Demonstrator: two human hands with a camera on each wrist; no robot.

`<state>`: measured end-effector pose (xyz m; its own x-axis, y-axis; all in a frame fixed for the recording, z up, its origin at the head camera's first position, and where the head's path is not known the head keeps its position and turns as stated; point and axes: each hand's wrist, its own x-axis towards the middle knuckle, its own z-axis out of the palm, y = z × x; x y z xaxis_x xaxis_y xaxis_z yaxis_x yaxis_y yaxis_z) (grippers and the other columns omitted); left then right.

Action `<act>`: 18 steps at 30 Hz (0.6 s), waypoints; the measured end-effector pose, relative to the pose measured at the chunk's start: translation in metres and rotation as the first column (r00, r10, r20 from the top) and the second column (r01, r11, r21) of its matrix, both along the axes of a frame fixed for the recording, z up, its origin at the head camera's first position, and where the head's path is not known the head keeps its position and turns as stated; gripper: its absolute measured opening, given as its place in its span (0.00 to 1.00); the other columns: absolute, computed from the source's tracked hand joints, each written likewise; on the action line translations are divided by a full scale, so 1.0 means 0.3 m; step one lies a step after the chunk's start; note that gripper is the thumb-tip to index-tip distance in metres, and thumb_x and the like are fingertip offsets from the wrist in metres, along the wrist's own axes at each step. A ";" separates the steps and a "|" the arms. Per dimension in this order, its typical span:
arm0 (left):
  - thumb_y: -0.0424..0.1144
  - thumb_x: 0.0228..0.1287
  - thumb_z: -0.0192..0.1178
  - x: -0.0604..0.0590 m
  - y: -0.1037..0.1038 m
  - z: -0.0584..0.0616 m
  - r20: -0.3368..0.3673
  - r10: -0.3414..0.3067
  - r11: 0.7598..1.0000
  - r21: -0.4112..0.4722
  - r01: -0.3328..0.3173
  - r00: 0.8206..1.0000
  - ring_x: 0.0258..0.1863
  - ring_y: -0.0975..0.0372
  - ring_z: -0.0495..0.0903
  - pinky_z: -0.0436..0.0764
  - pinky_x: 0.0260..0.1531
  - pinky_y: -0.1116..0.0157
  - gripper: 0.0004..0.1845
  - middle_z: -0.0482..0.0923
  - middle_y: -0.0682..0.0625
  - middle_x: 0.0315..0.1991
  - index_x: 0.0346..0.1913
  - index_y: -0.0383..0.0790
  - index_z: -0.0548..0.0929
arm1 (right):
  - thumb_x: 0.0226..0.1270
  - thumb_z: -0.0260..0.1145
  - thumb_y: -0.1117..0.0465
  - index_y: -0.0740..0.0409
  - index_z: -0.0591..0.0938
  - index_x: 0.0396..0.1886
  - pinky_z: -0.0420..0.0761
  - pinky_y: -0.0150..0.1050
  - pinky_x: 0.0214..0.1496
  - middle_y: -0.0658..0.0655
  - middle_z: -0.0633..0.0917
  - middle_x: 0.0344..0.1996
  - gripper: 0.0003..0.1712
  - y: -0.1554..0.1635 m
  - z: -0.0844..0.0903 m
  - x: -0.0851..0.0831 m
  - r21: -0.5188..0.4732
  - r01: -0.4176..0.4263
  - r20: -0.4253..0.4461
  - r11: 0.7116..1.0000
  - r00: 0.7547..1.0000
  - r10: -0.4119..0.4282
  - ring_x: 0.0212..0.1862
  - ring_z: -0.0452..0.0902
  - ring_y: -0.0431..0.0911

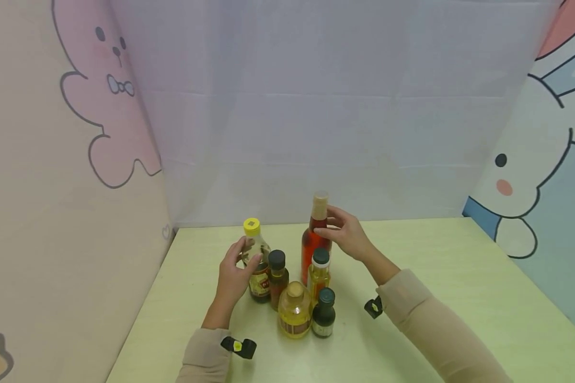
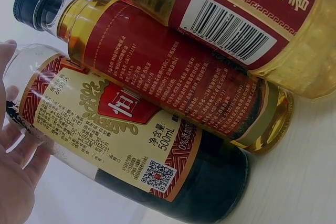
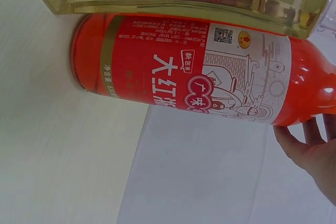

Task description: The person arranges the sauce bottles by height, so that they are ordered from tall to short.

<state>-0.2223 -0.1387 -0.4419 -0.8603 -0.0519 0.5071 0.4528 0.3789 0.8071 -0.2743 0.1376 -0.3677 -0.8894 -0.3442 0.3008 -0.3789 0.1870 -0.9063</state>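
Observation:
My left hand (image 1: 246, 254) grips a yellow-capped bottle (image 1: 252, 227) of dark liquid with a yellow and red label (image 2: 131, 145); my palm and fingers (image 2: 16, 150) lie against its clear upper part. My right hand (image 1: 328, 223) holds the neck of a tall red bottle (image 1: 312, 247) with a tan cap. In the right wrist view the red bottle (image 3: 210, 77) fills the frame, and my fingers (image 3: 315, 150) touch its narrowing shoulder. Both bottles stand upright on the pale green table (image 1: 436, 276).
Clustered between my hands stand a black-capped brown bottle (image 1: 278, 276), a green-capped oil bottle (image 1: 320, 272), a round yellow oil bottle (image 1: 294, 313) and a small dark bottle (image 1: 324, 315). A white backdrop and cartoon-printed side walls enclose the table.

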 end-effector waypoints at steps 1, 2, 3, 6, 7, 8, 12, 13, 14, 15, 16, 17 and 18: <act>0.46 0.59 0.61 0.000 0.000 -0.001 0.000 0.000 1.000 -0.002 0.000 1.000 0.50 0.61 0.69 0.70 0.49 0.56 0.27 0.73 0.49 0.48 0.59 0.39 0.70 | 0.56 0.68 0.62 0.56 0.70 0.60 0.75 0.49 0.47 0.59 0.76 0.48 0.31 -0.002 -0.005 -0.006 0.004 0.001 -0.003 1.000 1.000 -0.001 0.51 0.72 0.53; 0.47 0.59 0.60 0.000 0.000 -0.001 0.001 0.001 1.000 -0.005 -0.001 1.000 0.50 0.61 0.69 0.70 0.49 0.56 0.27 0.73 0.50 0.48 0.59 0.39 0.70 | 0.56 0.68 0.61 0.56 0.70 0.60 0.75 0.49 0.47 0.59 0.76 0.48 0.31 -0.004 -0.008 -0.011 0.008 -0.001 -0.007 1.000 1.000 0.001 0.51 0.73 0.53; 0.47 0.59 0.60 0.001 0.000 -0.002 0.002 0.002 1.000 -0.007 -0.002 1.000 0.50 0.61 0.69 0.70 0.49 0.56 0.27 0.73 0.50 0.48 0.59 0.39 0.70 | 0.56 0.68 0.61 0.56 0.70 0.60 0.75 0.49 0.47 0.59 0.76 0.49 0.31 -0.006 -0.010 -0.014 0.008 -0.006 -0.012 1.000 1.000 0.006 0.51 0.73 0.53; 0.47 0.58 0.61 0.001 0.003 -0.004 -0.002 0.004 1.000 -0.007 -0.004 1.000 0.50 0.62 0.69 0.70 0.49 0.56 0.27 0.73 0.50 0.49 0.59 0.39 0.70 | 0.55 0.68 0.59 0.56 0.70 0.60 0.75 0.49 0.47 0.58 0.76 0.49 0.32 -0.010 -0.010 -0.024 0.005 -0.020 -0.015 1.000 1.000 0.020 0.51 0.73 0.53; 0.47 0.58 0.61 0.000 0.004 -0.006 -0.003 0.005 1.000 -0.007 -0.005 1.000 0.50 0.62 0.69 0.70 0.49 0.57 0.27 0.73 0.50 0.48 0.59 0.39 0.70 | 0.55 0.68 0.59 0.57 0.69 0.60 0.75 0.50 0.47 0.58 0.76 0.50 0.32 -0.012 -0.009 -0.027 0.005 -0.029 -0.013 1.000 0.999 0.029 0.51 0.72 0.53; 0.46 0.58 0.61 0.001 0.004 -0.006 -0.004 0.006 1.000 -0.006 -0.006 1.000 0.50 0.62 0.69 0.70 0.48 0.57 0.27 0.73 0.50 0.48 0.59 0.39 0.70 | 0.55 0.68 0.58 0.57 0.69 0.60 0.75 0.50 0.47 0.58 0.76 0.50 0.32 -0.015 -0.007 -0.029 0.005 -0.035 -0.009 0.999 0.999 0.035 0.51 0.72 0.53; 0.46 0.59 0.61 0.003 0.005 -0.007 -0.006 0.011 1.000 -0.007 -0.011 1.000 0.50 0.62 0.69 0.70 0.48 0.56 0.27 0.73 0.50 0.48 0.59 0.39 0.70 | 0.55 0.68 0.58 0.56 0.69 0.60 0.75 0.50 0.47 0.57 0.75 0.51 0.32 -0.025 -0.001 -0.036 0.013 -0.050 0.008 0.999 0.999 0.050 0.52 0.72 0.53; 0.46 0.58 0.61 0.002 0.005 -0.007 -0.005 0.013 1.000 -0.009 -0.013 1.000 0.50 0.62 0.69 0.70 0.48 0.56 0.27 0.73 0.50 0.48 0.59 0.39 0.70 | 0.55 0.68 0.58 0.56 0.69 0.60 0.75 0.50 0.47 0.57 0.75 0.50 0.32 -0.028 0.000 -0.038 0.019 -0.050 0.009 0.999 0.999 0.050 0.52 0.72 0.53; 0.46 0.59 0.61 0.003 0.006 -0.006 -0.006 0.013 1.000 -0.010 -0.013 1.000 0.50 0.62 0.69 0.70 0.48 0.56 0.27 0.73 0.50 0.48 0.59 0.39 0.70 | 0.55 0.68 0.59 0.56 0.69 0.60 0.75 0.50 0.47 0.57 0.75 0.50 0.32 -0.030 0.002 -0.039 0.021 -0.050 0.010 0.999 0.999 0.050 0.52 0.72 0.53; 0.46 0.58 0.61 0.002 0.007 -0.006 -0.006 0.013 1.000 -0.010 -0.013 1.000 0.50 0.62 0.69 0.70 0.49 0.56 0.27 0.73 0.50 0.48 0.59 0.39 0.70 | 0.55 0.68 0.59 0.57 0.69 0.59 0.75 0.50 0.47 0.57 0.75 0.50 0.32 -0.032 0.004 -0.040 0.022 -0.054 0.010 0.998 0.998 0.054 0.52 0.72 0.53; 0.46 0.59 0.61 0.003 0.007 -0.004 -0.008 0.012 1.000 -0.010 -0.012 1.000 0.50 0.62 0.69 0.70 0.49 0.56 0.27 0.73 0.50 0.48 0.59 0.39 0.70 | 0.55 0.68 0.59 0.57 0.69 0.59 0.75 0.50 0.47 0.58 0.75 0.50 0.31 -0.035 0.006 -0.042 0.020 -0.059 0.012 0.998 0.998 0.059 0.52 0.72 0.53; 0.46 0.58 0.61 0.003 0.007 -0.005 -0.009 0.013 1.000 -0.011 -0.013 1.000 0.50 0.62 0.69 0.70 0.48 0.56 0.27 0.73 0.50 0.48 0.59 0.39 0.70 | 0.55 0.68 0.59 0.57 0.69 0.59 0.75 0.51 0.47 0.58 0.75 0.50 0.31 -0.038 0.007 -0.044 0.020 -0.065 0.013 0.998 0.998 0.064 0.52 0.72 0.53; 0.46 0.59 0.61 0.003 0.008 -0.003 -0.010 0.012 1.000 -0.012 -0.012 1.000 0.50 0.62 0.69 0.70 0.48 0.56 0.27 0.73 0.50 0.48 0.59 0.39 0.71 | 0.55 0.68 0.59 0.57 0.69 0.59 0.75 0.51 0.47 0.58 0.75 0.49 0.31 -0.041 0.008 -0.045 0.020 -0.068 0.016 0.998 0.998 0.067 0.51 0.72 0.53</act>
